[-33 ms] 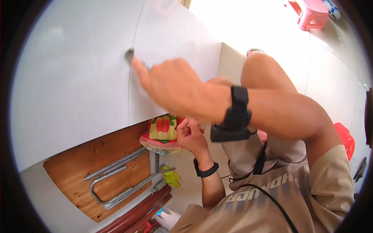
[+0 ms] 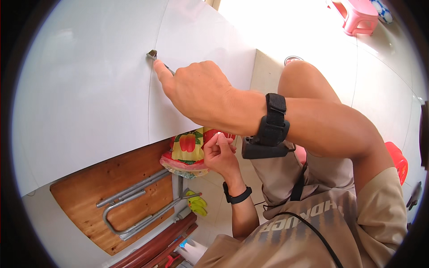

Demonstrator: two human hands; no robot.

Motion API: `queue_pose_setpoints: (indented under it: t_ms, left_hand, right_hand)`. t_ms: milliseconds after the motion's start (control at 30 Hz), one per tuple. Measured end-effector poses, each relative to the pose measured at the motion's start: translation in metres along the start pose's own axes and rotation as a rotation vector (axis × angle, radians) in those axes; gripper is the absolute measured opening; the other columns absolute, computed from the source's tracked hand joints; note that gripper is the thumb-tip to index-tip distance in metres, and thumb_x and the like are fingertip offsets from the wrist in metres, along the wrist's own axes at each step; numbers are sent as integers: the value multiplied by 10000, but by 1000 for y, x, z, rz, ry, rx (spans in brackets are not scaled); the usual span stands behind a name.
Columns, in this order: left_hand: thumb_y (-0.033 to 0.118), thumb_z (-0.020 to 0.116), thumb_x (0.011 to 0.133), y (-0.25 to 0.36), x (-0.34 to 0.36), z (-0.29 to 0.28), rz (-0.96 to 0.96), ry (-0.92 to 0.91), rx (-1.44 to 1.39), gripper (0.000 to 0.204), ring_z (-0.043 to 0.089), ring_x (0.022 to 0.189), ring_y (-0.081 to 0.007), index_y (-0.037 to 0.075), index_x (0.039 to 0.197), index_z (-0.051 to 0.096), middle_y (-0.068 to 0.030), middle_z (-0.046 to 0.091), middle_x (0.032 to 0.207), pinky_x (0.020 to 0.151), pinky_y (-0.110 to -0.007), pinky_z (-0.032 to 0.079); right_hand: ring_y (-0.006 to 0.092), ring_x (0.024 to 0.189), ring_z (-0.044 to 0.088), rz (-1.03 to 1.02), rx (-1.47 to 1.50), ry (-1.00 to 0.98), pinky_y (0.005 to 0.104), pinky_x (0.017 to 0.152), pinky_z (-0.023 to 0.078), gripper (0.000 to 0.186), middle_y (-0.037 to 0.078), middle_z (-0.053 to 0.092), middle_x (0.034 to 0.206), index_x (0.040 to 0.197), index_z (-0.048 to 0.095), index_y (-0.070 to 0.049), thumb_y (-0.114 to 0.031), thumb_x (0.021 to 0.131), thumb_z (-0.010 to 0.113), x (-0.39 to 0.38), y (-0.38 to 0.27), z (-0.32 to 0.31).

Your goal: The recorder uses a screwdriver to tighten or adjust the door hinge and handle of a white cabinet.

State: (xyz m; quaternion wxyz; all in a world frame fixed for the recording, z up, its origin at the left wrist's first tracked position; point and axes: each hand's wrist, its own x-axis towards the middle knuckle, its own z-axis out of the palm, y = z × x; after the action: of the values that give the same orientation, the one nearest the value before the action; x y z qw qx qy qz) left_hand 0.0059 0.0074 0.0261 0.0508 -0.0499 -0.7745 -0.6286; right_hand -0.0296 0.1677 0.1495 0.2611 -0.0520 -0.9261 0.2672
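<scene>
My right hand (image 2: 199, 94) is closed around the thin grey handle of a small brush (image 2: 153, 54), with the index finger stretched along it. The brush head, with short brown bristles, lies over the thin seam of a glossy white panel (image 2: 98, 98). Whether the bristles touch the panel I cannot tell. Below my right forearm, my left hand (image 2: 221, 156) is raised with thumb and fingers pinched together. A tiny whitish bit shows at those fingertips, too small to name. Beside it is a red and yellow plastic bag (image 2: 187, 147) with a fruit picture.
Under the panel, a wooden folding table (image 2: 89, 192) with grey metal legs leans on its side. A yellow-green glove (image 2: 196, 203) lies near it. Reddish-brown rails (image 2: 156, 243) run along the bottom. A pink stool (image 2: 359, 18) stands far right; a red plastic thing (image 2: 397, 161) is beside my arm.
My right hand and the brush were blurred by motion and now show sharply. The brush head has shifted slightly up. My left hand has stayed nearly still.
</scene>
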Motion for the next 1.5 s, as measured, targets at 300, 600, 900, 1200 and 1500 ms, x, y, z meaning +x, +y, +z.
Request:
queue_pose_setpoints:
  t_ms: [300, 600, 900, 1200, 1500]
  left_hand:
    - [199, 654, 985, -66, -14, -68, 18, -94, -64, 536, 570, 1269, -250, 39, 1453, 446, -163, 536, 1441, 1018, -403, 487]
    - [82, 708, 917, -95, -19, -49, 170, -20, 202, 346, 696, 1012, -256, -15, 1239, 630, -125, 728, 1130, 903, -346, 529]
    - [156, 720, 934, -16, 1, -21, -116, -77, 32, 241, 690, 756, -192, 11, 1115, 654, -95, 722, 828, 705, -311, 553]
    - [99, 668, 963, -91, 6, -50, 627, 152, 374, 118, 615, 586, -106, 23, 1051, 648, -107, 714, 793, 528, -217, 488]
    - [24, 731, 875, -48, 2, -44, 532, -92, 695, 267, 669, 833, -145, -22, 1122, 642, -76, 720, 922, 784, -279, 544]
  right_hand:
    - [183, 434, 576, -124, 190, -118, 348, 381, 404, 703, 54, 600, 540, 1430, 432, 125, -99, 798, 640, -15, -40, 9]
    - [215, 461, 610, -162, 192, -198, 368, 397, 425, 748, 78, 620, 565, 1475, 378, 124, -109, 811, 631, -27, -34, 23]
    - [213, 491, 629, 5, 97, -31, 359, 405, 422, 768, 65, 639, 581, 1436, 418, 140, -96, 760, 696, 8, 14, -1]
    - [205, 499, 633, -199, 208, -216, 352, 414, 429, 715, 44, 636, 586, 1433, 424, 132, -85, 791, 652, -24, -41, 11]
    - [218, 469, 619, -98, 147, -169, 364, 396, 431, 702, 57, 623, 570, 1449, 403, 87, -117, 823, 646, -18, -32, 23]
